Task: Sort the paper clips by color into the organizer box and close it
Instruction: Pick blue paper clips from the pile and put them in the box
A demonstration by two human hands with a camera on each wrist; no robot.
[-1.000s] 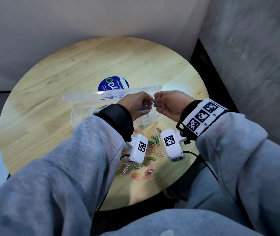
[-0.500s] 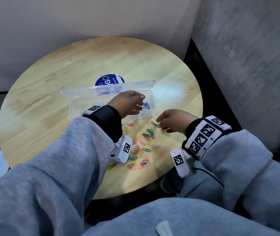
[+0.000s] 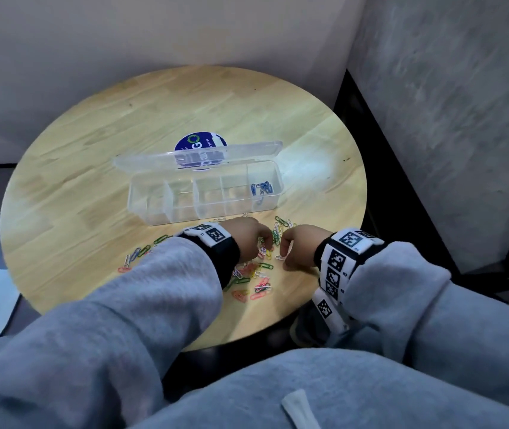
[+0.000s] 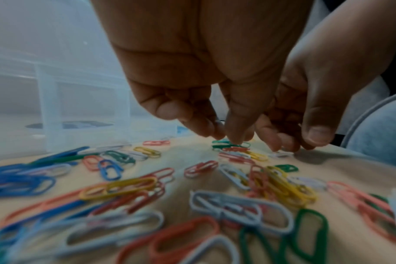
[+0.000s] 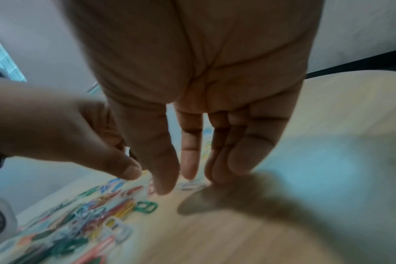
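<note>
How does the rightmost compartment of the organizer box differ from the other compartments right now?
The rightmost compartment holds a small cluster of blue paper clips; the other compartments look bare. It sits at the end of the organizer box beyond the right hand; the others stretch leftward. All share clear walls under the open lid.

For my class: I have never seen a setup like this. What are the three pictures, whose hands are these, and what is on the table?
No machine here: a person wears three cameras. The head view looks down at a round wooden table; the other two views look along each wrist at the fingers. The left hand and right hand reach into a scatter of coloured paper clips, fingertips down among them; whether either has a clip pinched is unclear. Behind stands a clear organizer box with its lid open. Only its rightmost compartment holds anything: blue clips.
</note>
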